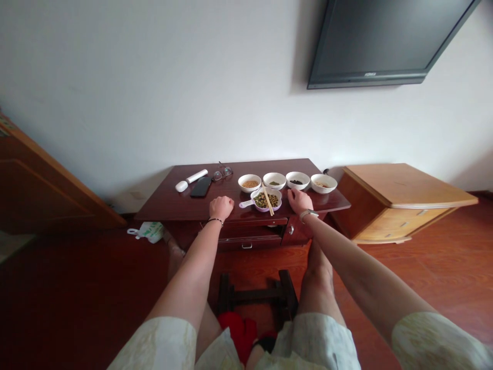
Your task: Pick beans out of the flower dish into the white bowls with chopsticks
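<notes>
My left hand (221, 208), closed in a loose fist, rests on the front edge of the dark red table (246, 169). To its right, a handled dish (257, 205) holds mixed beans and grains, with a pair of chopsticks (268, 199) laid across it. My right hand (300, 201) lies on the table edge just right of that dish, fingers curled and nothing visible in them. Behind the dish stand several white bowls: one of orange-brown grains (249, 183), one of green beans (274, 181), one of black beans (296, 181) and one of pale pieces (324, 184).
A black phone (201, 187), a white wand-shaped device (191, 180) and glasses (222, 173) lie at the table's left. A wooden cabinet (408, 190) stands at right, below a wall television (381, 46). A plastic bag (150, 232) is on the floor at left.
</notes>
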`<state>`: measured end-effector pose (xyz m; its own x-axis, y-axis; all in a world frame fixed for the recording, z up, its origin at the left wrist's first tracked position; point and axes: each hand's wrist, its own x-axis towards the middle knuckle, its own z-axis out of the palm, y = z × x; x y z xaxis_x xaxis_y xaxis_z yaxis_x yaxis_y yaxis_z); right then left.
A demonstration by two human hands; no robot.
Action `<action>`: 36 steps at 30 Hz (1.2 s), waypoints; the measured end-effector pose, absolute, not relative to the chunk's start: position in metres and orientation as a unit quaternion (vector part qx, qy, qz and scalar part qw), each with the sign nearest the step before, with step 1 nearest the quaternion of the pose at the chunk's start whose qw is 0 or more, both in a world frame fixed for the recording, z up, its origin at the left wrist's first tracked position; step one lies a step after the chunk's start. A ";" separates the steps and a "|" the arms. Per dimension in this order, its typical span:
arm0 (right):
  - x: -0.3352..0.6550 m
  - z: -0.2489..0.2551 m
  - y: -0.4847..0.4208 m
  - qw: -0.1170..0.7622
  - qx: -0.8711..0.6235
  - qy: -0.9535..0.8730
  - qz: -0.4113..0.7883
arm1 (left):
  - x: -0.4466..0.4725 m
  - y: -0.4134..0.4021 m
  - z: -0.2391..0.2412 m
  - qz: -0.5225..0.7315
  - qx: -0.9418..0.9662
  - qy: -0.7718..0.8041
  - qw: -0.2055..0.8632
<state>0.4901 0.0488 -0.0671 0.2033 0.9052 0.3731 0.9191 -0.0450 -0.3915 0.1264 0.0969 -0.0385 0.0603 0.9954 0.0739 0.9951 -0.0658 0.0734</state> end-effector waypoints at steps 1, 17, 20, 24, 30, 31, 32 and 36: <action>0.490 -0.067 0.045 0.305 -0.704 -0.641 -0.027 | 0.126 0.097 -0.039 0.054 0.729 0.683 0.002; 0.462 -0.019 0.070 0.207 -0.366 -0.903 -0.088 | 0.123 0.091 -0.038 0.078 0.726 0.683 0.007; 0.454 -0.012 0.077 0.175 -0.332 -0.925 -0.067 | 0.121 0.091 -0.039 0.085 0.724 0.685 0.009; 0.448 -0.010 0.082 0.174 -0.320 -0.931 -0.021 | 0.119 0.091 -0.041 0.093 0.726 0.682 0.012; 0.449 -0.007 0.068 0.299 -0.362 -0.879 0.078 | 0.118 0.091 -0.040 0.098 0.729 0.677 0.014; 0.450 -0.008 0.063 0.340 -0.378 -0.856 0.095 | 0.118 0.091 -0.039 0.099 0.730 0.677 0.014; 0.452 -0.010 0.058 0.388 -0.396 -0.825 0.112 | 0.118 0.091 -0.039 0.099 0.730 0.676 0.014; 0.462 -0.026 0.048 0.597 -0.452 -0.635 0.192 | 0.120 0.092 -0.038 0.101 0.729 0.677 0.010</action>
